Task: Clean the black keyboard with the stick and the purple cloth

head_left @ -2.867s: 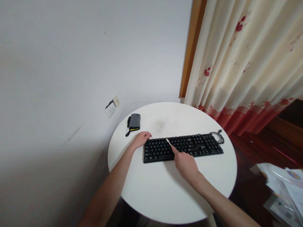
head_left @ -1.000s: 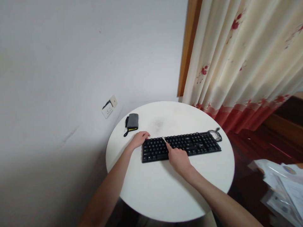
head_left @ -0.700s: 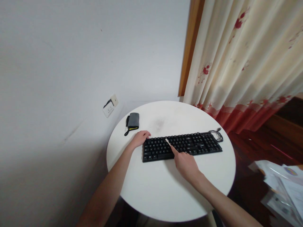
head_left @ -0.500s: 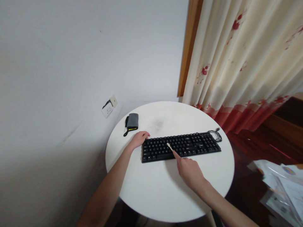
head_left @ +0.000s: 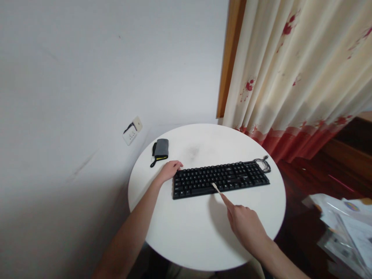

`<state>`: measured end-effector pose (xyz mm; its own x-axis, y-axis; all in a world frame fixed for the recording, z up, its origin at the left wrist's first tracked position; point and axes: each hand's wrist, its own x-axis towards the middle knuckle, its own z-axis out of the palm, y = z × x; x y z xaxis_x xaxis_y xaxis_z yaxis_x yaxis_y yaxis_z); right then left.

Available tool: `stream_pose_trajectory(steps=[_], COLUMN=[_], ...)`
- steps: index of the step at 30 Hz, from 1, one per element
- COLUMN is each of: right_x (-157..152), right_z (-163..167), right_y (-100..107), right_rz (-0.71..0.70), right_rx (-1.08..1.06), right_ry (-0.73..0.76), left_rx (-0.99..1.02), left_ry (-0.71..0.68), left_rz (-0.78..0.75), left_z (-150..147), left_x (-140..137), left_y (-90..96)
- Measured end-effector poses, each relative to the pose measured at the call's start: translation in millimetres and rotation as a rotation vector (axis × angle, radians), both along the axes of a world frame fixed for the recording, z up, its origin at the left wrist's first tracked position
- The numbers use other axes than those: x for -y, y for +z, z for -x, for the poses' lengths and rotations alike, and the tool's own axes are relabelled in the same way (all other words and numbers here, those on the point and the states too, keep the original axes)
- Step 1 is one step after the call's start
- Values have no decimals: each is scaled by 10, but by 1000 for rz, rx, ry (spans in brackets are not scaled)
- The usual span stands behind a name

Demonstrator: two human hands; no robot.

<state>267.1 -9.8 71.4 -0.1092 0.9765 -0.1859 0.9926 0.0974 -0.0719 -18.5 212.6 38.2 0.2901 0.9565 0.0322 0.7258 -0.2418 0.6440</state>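
A black keyboard [head_left: 203,180] lies on the round white table [head_left: 186,248]. My left hand [head_left: 170,171] holds its far left corner, with fingers curled at the back edge. Between the fingers of my right hand [head_left: 247,223] is a thin pale stick with a whitish tip, which looks like a cotton swab [head_left: 215,187]. Its tip is over the keyboard's front rows, near the space bar; whether it touches the keys I cannot tell. The keyboard's coiled cable [head_left: 264,164] rests by its far right corner.
A grey folded cloth pouch [head_left: 161,148] with a black loop sits beyond my left hand. Behind it, a wall socket [head_left: 130,135] is on the white wall. A floral curtain [head_left: 285,77] hangs at the right, and plastic bags [head_left: 343,232] lie below it.
My right hand has drawn the swab back toward me and to the right, from the middle keys to the front rows. My left hand stays at the keyboard's corner.
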Motion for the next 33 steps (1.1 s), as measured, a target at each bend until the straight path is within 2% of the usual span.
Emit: stream_pose_trajectory(steps=[7, 14, 27, 33], right_x=[-27, -317, -818, -819], right_z=[-13, 60, 335, 342], right_y=[-57, -94, 76, 115], right_rz=[-26, -34, -55, -51], right_rx=[7, 9, 25, 5], right_ry=[10, 52, 46, 47], left_rx=[-5, -10, 13, 3], left_ry=[-10, 8, 3, -8], left_rz=[-10, 2, -7, -16], left_z=[16, -2, 28, 37], left_x=[-13, 25, -3, -14], left_y=[-25, 32, -25, -34])
